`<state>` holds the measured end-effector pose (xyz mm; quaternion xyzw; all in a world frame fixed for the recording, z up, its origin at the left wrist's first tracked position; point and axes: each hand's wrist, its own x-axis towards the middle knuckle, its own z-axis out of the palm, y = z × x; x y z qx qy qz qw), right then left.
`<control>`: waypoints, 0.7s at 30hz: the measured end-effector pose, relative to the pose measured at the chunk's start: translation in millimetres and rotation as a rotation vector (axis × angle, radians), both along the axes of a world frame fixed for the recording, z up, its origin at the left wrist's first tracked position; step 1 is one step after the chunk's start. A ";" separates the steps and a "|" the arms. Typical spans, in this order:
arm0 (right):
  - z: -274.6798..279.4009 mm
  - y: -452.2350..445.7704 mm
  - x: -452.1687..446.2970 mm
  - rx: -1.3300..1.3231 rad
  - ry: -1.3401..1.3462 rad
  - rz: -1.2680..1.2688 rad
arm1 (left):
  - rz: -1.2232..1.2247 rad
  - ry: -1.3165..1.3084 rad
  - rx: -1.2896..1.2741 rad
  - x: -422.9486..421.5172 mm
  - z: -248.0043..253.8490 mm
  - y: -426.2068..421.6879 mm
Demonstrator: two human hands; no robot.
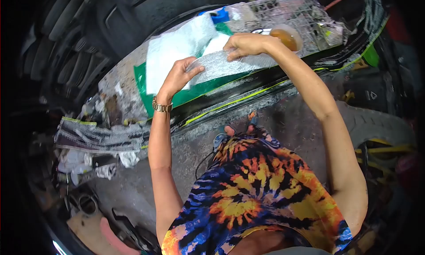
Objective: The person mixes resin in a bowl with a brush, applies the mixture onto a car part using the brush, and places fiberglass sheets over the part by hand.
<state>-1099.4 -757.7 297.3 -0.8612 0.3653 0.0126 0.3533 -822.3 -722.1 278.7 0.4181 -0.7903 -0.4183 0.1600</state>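
Note:
A strip of whitish fibreglass mat stretches between my hands above the workbench. My left hand pinches its left end between thumb and fingers. The fingers of my right hand are closed on the strip's upper edge, farther right. Behind it lies a larger white sheet of the same fibrous look, on a green plastic sheet. Right of my right hand stands a round tub of amber liquid, partly hidden by my wrist.
A long dark trim piece with a yellow-green edge runs along the bench front, whitish mesh patches at both ends. A blue object and a wire grid lie at the back. A tyre stands right; crumpled scraps lie left.

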 end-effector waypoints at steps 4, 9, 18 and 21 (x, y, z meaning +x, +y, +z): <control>-27.2 20.2 -1.7 0.025 -0.037 0.020 | 0.274 0.033 0.015 31.8 -7.6 51.1; -67.7 58.0 -0.4 -0.083 -0.112 -0.117 | 0.497 0.034 -0.011 66.4 -51.7 93.7; -92.4 87.0 17.7 -0.103 -0.223 -0.299 | 0.652 0.102 0.115 93.6 -82.5 130.7; -94.4 87.0 23.0 -0.083 -0.125 -0.278 | 0.701 0.277 0.218 98.6 -91.5 130.0</control>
